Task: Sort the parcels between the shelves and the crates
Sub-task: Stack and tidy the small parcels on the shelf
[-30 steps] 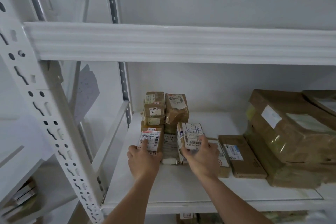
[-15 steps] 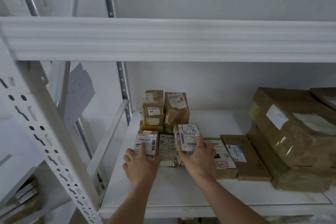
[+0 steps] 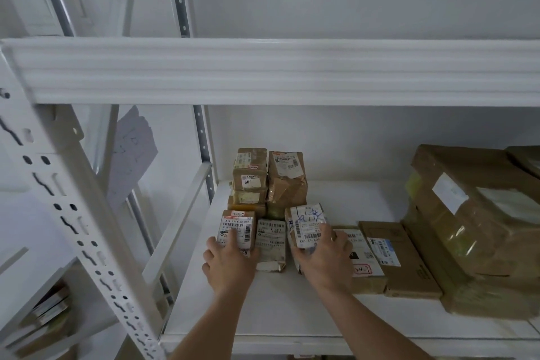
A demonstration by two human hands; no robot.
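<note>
I see white shelf (image 3: 336,310) against white wall (image 3: 350,3), carrying big box (image 3: 479,222), flat boxes (image 3: 394,257), parcel stack (image 3: 267,181). Left hand (image 3: 229,264) grips left parcel (image 3: 236,228); right hand (image 3: 327,257) grips scribbled parcel (image 3: 306,223).

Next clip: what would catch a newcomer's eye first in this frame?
Two bare hands reaching onto the white shelf: the left hand on a small labelled parcel, the right hand on a parcel with blue scribble. Behind them stands a stack of small brown parcels; at the far right sits a pile of large taped brown packages.
</note>
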